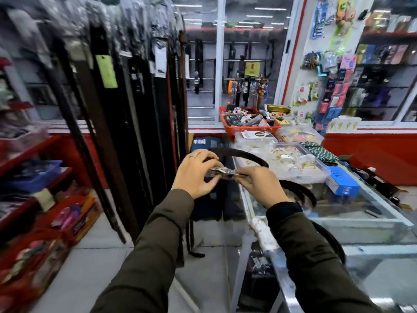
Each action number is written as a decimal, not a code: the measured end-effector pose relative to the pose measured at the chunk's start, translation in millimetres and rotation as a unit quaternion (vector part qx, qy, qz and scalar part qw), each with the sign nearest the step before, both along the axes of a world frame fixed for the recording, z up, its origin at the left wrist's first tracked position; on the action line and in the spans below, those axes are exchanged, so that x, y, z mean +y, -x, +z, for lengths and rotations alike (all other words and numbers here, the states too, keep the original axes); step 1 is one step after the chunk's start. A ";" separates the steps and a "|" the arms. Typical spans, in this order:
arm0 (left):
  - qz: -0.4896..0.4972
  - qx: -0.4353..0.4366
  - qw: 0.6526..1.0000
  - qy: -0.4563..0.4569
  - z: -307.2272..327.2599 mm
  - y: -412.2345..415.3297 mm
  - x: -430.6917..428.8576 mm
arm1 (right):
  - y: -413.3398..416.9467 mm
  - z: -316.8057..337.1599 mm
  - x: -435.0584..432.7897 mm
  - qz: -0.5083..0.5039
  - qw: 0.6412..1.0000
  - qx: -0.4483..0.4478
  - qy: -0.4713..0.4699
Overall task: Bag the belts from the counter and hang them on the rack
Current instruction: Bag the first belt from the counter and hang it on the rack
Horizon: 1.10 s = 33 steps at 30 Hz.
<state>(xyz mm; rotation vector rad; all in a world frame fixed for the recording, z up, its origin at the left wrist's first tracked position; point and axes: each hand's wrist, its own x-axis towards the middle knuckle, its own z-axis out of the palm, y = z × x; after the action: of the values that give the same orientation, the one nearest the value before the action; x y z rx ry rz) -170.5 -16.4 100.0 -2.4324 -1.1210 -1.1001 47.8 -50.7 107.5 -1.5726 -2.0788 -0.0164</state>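
Note:
Both hands meet at chest height over the left edge of the glass counter [352,220]. My left hand [195,175] and my right hand [261,186] pinch the shiny buckle end [222,171] of a dark brown belt [246,155]. The strap arcs up behind my hands and loops down to the right of my right wrist, over the counter. Whether a clear bag covers the buckle I cannot tell. The rack [126,91] of hanging bagged belts fills the left half of the view, close to my left hand.
On the counter stand clear boxes of jewellery [291,161], a blue box [343,184] and a red basket [250,123] of small goods. Red shelves with boxes line the left. A dark strap end hangs down by the floor [196,254]. White tiled floor lies between rack and counter.

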 end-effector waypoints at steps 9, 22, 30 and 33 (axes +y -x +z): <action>0.014 -0.530 0.803 0.273 3.5 51.0 -23.3 | 80.1 -3.2 13.8 0.148 0.939 0.294 0.098; -0.043 -0.558 0.779 0.281 38.2 90.6 -35.8 | 145.5 17.9 15.3 0.208 0.928 0.298 0.080; -0.088 -0.616 0.742 0.250 75.9 130.4 -44.2 | 191.6 50.9 30.1 0.244 0.824 0.498 0.113; -0.094 -0.609 0.748 0.248 92.6 146.5 -45.2 | 205.3 63.8 36.6 0.275 0.806 0.512 0.115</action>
<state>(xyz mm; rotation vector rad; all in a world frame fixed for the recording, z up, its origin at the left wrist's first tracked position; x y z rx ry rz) -317.0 -61.5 192.6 -1.9586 -1.6068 -3.0044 -157.4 -14.1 171.3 -0.6899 -1.5332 1.0784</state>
